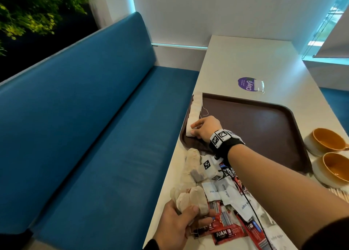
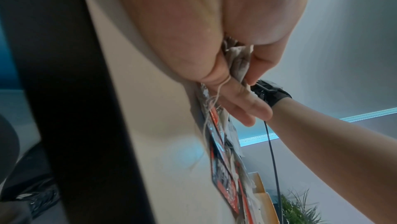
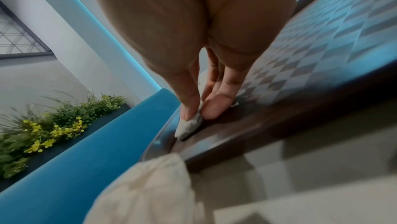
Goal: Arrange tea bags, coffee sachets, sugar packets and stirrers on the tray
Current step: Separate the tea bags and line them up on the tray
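Note:
A dark brown tray (image 1: 264,121) lies on the white table. A row of pale tea bags (image 1: 194,109) runs along its left rim. My right hand (image 1: 203,129) pinches the nearest tea bag (image 3: 189,125) of that row between thumb and fingers, low on the tray (image 3: 236,125). My left hand (image 1: 181,223), at the table's near left edge, grips a fan of several tea bags (image 1: 188,200); in the left wrist view those tea bags (image 2: 238,61) sit between thumb and fingers. Loose tea bags (image 1: 192,164), white sugar packets (image 1: 224,191) and red coffee sachets (image 1: 226,230) lie heaped by the tray.
Two orange-lined cups (image 1: 328,155) stand right of the tray, with wooden stirrers (image 1: 340,195) in front of them. A purple sticker (image 1: 247,84) sits beyond the tray. A blue bench (image 1: 94,136) runs along the table's left side, and plants (image 1: 28,13) stand behind it.

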The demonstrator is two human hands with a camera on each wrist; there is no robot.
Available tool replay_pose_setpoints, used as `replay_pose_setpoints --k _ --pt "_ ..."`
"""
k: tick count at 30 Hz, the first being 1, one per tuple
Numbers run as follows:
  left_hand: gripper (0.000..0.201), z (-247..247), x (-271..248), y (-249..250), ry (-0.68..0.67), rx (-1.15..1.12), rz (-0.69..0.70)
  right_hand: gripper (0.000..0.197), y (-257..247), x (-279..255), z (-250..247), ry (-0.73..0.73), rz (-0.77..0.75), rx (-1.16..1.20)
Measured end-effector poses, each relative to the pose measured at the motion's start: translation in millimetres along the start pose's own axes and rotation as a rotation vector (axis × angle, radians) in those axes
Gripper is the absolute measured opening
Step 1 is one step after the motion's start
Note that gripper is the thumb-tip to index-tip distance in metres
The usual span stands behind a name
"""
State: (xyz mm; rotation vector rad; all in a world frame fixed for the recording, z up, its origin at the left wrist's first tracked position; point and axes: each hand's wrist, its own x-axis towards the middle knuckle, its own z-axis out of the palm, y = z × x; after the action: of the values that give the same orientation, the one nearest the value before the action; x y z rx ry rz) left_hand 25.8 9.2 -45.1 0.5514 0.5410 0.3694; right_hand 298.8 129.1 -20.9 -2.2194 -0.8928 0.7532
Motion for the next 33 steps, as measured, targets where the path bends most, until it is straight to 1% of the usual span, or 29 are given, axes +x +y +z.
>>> replay_pose_setpoints --k 3,6,9,11,13,14,16,19,21,23,25,26,28,31,33 --pt "0.035 -1.0 0.8 -1.4 -0.006 0.015 0.003 0.018 -3.8 0.7 0.2 0.0 -0.006 -0.059" --pt "0.038 -0.1 0.7 -1.5 0.003 0.015 0.002 0.017 -4.8 2.2 0.7 -0.004 -0.021 -0.074" --pt "0.037 0.4 -0.3 -0.7 0.002 0.003 0.004 0.012 -6.1 1.7 -0.6 0.032 -0.01 0.0" --pt "0.036 -1.1 0.6 -2.0 -0.005 0.009 0.003 0.012 -7.4 1.6 -2.4 0.066 0.034 0.08" --pt "0.038 -2.6 1.9 -3.3 0.0 0.01 0.004 0.011 -10.5 -1.9 -2.7 0.036 0.103 0.174" --pt "0.04 -3.4 2.6 -3.9 0.005 0.003 0.005 0.01 -11.2 -2.6 -2.2 0.014 0.12 0.185" --pt "0.042 -4.7 3.0 -4.4 -0.001 -0.008 0.009 0.006 -11.5 -2.5 -0.9 -0.015 0.118 0.158" --pt "0.035 -4.9 0.8 -4.3 -0.036 0.004 0.028 0.004 -12.0 -2.5 -2.2 -0.031 0.108 0.129" --pt "0.037 -3.7 -0.6 -4.2 -0.031 0.009 0.035 0.004 -13.0 -8.8 -6.8 -0.026 0.111 0.146" --pt "0.048 -1.7 -2.4 -4.1 -0.006 0.019 0.046 0.005 -14.6 -22.3 -14.2 -0.002 0.106 0.186" --pt "0.059 -1.1 -2.0 -4.6 0.019 0.033 0.064 0.005 -14.1 -40.7 -22.4 0.019 0.069 0.212" --pt "0.062 -0.9 -1.8 -5.0 0.035 0.026 0.077 0.004 -13.0 -52.1 -26.8 0.029 0.039 0.217" --pt "0.059 -0.6 -1.7 -7.5 0.042 0.025 0.113 0.004 -9.5 -77.9 -35.2 0.032 -0.03 0.222" --pt "0.04 1.4 -3.0 -9.8 0.036 0.039 0.142 0.003 -1.4 -124.2 -44.2 -0.018 -0.106 0.232" --pt "0.036 2.7 -4.5 -10.0 0.043 0.063 0.146 0.002 7.9 -157.5 -42.9 -0.05 -0.132 0.252"
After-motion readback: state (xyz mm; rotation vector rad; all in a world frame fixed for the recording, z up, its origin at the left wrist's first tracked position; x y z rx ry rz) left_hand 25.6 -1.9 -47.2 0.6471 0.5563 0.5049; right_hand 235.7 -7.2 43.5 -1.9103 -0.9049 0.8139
